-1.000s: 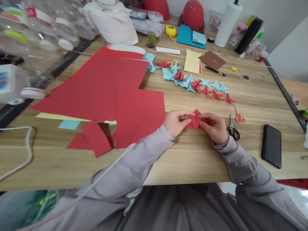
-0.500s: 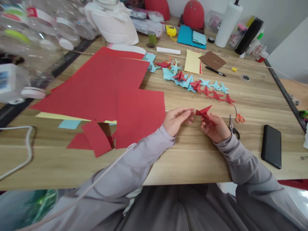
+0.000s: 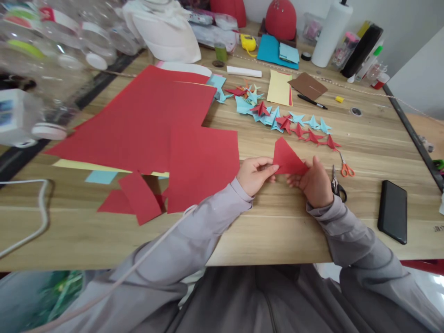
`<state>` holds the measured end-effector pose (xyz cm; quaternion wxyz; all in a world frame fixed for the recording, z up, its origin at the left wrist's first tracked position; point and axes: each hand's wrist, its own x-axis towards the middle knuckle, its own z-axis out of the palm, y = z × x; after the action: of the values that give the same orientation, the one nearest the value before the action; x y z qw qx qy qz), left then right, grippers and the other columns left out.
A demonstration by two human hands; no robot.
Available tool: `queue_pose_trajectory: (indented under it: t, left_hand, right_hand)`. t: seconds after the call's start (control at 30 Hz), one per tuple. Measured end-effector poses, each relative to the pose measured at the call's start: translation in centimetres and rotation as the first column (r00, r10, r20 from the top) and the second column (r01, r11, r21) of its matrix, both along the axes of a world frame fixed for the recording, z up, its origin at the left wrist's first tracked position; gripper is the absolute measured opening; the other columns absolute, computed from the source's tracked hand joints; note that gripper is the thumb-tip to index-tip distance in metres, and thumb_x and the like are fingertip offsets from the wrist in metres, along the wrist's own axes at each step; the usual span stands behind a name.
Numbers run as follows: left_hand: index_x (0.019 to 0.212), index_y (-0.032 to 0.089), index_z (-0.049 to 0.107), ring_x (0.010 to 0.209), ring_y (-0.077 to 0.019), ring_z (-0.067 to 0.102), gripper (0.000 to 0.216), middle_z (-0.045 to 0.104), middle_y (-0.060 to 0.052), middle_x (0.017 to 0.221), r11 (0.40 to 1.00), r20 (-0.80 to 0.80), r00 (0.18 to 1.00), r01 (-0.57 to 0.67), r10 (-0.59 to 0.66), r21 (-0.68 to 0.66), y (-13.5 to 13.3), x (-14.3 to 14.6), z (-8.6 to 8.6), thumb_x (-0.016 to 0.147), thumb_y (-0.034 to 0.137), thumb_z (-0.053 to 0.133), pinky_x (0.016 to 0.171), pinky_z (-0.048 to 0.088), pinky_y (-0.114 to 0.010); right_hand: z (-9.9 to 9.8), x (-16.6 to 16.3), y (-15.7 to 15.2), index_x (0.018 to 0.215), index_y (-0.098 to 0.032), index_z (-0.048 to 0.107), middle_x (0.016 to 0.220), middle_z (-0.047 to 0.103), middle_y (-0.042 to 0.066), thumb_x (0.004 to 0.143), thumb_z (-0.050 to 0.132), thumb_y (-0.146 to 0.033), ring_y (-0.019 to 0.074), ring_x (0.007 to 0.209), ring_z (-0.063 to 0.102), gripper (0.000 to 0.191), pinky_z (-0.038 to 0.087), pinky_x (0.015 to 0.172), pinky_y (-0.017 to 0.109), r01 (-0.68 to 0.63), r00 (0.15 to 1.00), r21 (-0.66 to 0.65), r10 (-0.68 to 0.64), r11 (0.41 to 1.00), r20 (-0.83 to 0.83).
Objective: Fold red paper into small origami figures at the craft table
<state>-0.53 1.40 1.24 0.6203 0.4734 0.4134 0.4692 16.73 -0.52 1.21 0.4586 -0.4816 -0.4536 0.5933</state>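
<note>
My left hand [image 3: 255, 175] pinches the lower left corner of a folded red paper piece [image 3: 287, 158] between thumb and fingers. The piece shows a broad flat face, with a point toward the right. My right hand [image 3: 315, 182] is at that pointed end, its thumb raised away and its fingertips reaching under the paper's lower edge. Beyond the hands lie several small folded paper cranes, red [image 3: 314, 136] and light blue [image 3: 325, 126]. Black-handled scissors [image 3: 339, 188] lie just right of my right hand, partly covered by it.
Large red paper sheets [image 3: 138, 120] spread over the left, with red scraps [image 3: 140, 199] in front. Orange-handled scissors [image 3: 347, 170] and a black phone [image 3: 392, 212] lie right. Farther back are a pen [image 3: 312, 101], yellow paper [image 3: 278, 88] and a tape measure [image 3: 248, 42]. Plastic bottles [image 3: 62, 32] crowd the left.
The red paper has been turned from a narrow, pointed view to a broad flat face. My left hand now grips it, while my right thumb has lifted off.
</note>
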Motion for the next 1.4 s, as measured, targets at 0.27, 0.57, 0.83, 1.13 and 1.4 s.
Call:
queue_pose_trajectory:
  t: [0.27,0.57,0.83,1.13,1.4]
  left_hand:
    - [0.062,0.013,0.068,0.046,-0.0079,0.055,0.007,0.06,0.001,0.059,0.968,-0.075,0.965,0.247,-0.25,-0.042,-0.4,-0.2,0.5,0.066,0.019,0.066,0.046,0.045,-0.021]
    - [0.066,0.013,0.068,0.046,-0.0087,0.055,0.014,0.061,0.001,0.053,0.991,-0.152,0.982,0.124,-0.114,0.058,-0.3,-0.3,0.3,0.068,0.026,0.072,0.049,0.045,-0.021]
    - [0.079,0.011,0.07,0.051,-0.0137,0.063,0.042,0.07,-0.004,0.065,0.997,-0.016,0.997,0.068,-0.069,-0.029,-0.4,0.1,0.1,0.057,0.045,0.081,0.05,0.054,-0.027]
    - [0.08,0.014,0.074,0.079,-0.0186,0.069,0.025,0.075,-0.008,0.084,0.979,-0.14,0.989,0.079,-0.053,0.188,-0.1,-0.4,-0.3,0.067,0.035,0.076,0.077,0.057,-0.031]
    - [0.084,0.014,0.075,0.072,-0.0164,0.068,0.028,0.075,-0.008,0.085,0.979,-0.13,0.988,0.11,-0.088,0.17,-0.2,-0.2,-0.7,0.067,0.036,0.075,0.069,0.056,-0.028]
  right_hand:
    - [0.6,-0.3,-0.4,0.09,-0.021,0.065,0.082,0.071,0.0,0.064,0.078,-0.039,0.0144,0.072,0.066,0.034,0.054,0.068,0.027,0.076,0.994,0.139,-0.086,0.987,0.07]
    - [0.3,0.1,-0.5,0.094,-0.021,0.061,0.06,0.062,-0.007,0.059,0.083,-0.027,0.0088,0.052,0.055,0.042,0.045,0.051,0.021,0.088,0.995,0.138,-0.093,0.987,0.033]
    - [-0.4,0.0,-0.3,0.072,-0.019,0.056,0.063,0.059,-0.005,0.058,0.082,-0.024,0.0073,0.054,0.051,0.03,0.042,0.051,0.02,0.241,0.967,0.2,-0.252,0.95,0.031]
    - [-0.8,0.1,-0.3,0.085,-0.02,0.067,0.076,0.069,0.0,0.062,0.081,-0.027,0.0114,0.067,0.062,0.028,0.049,0.064,0.024,0.071,0.996,0.097,-0.076,0.993,0.044]
    - [-1.2,0.2,-0.2,0.075,-0.019,0.069,0.069,0.067,-0.001,0.062,0.08,-0.034,0.0107,0.06,0.057,0.023,0.046,0.06,0.025,0.035,0.999,0.06,-0.037,0.998,0.034]
